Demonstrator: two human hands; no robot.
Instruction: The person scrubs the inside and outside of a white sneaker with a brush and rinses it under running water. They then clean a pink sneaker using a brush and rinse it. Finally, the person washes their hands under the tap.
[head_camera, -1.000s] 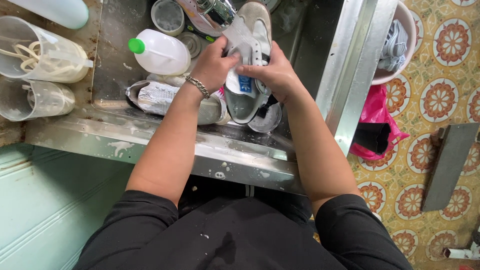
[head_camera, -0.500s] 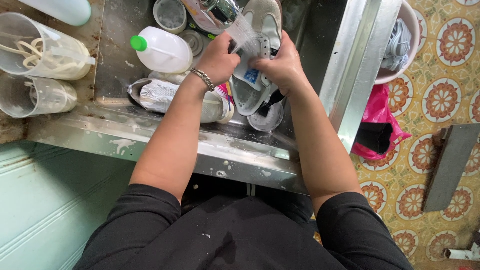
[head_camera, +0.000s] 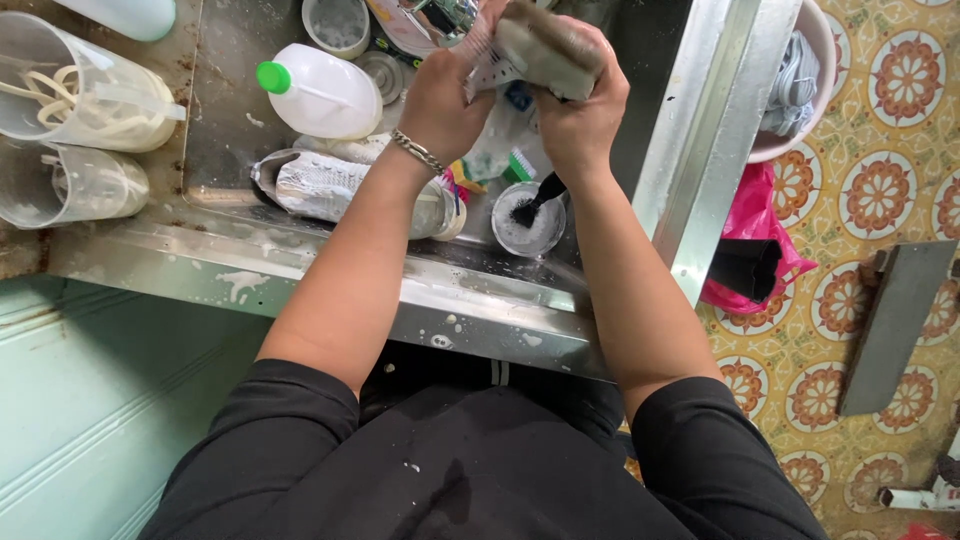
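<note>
Both hands are clamped on a grey-and-white shoe (head_camera: 540, 48) at 12 o'clock over the steel sink (head_camera: 480, 300), under the tap (head_camera: 447, 18): left hand (head_camera: 445, 105) at the side, right hand (head_camera: 580, 110) beneath.

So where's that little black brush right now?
The black brush stands in a small round cup at the sink's front edge, just below the right hand, beside a green-bristled brush.

One head camera looks steeply down, close over the sink (head_camera: 300, 262). Its fingers (head_camera: 580, 60) sit top centre.
</note>
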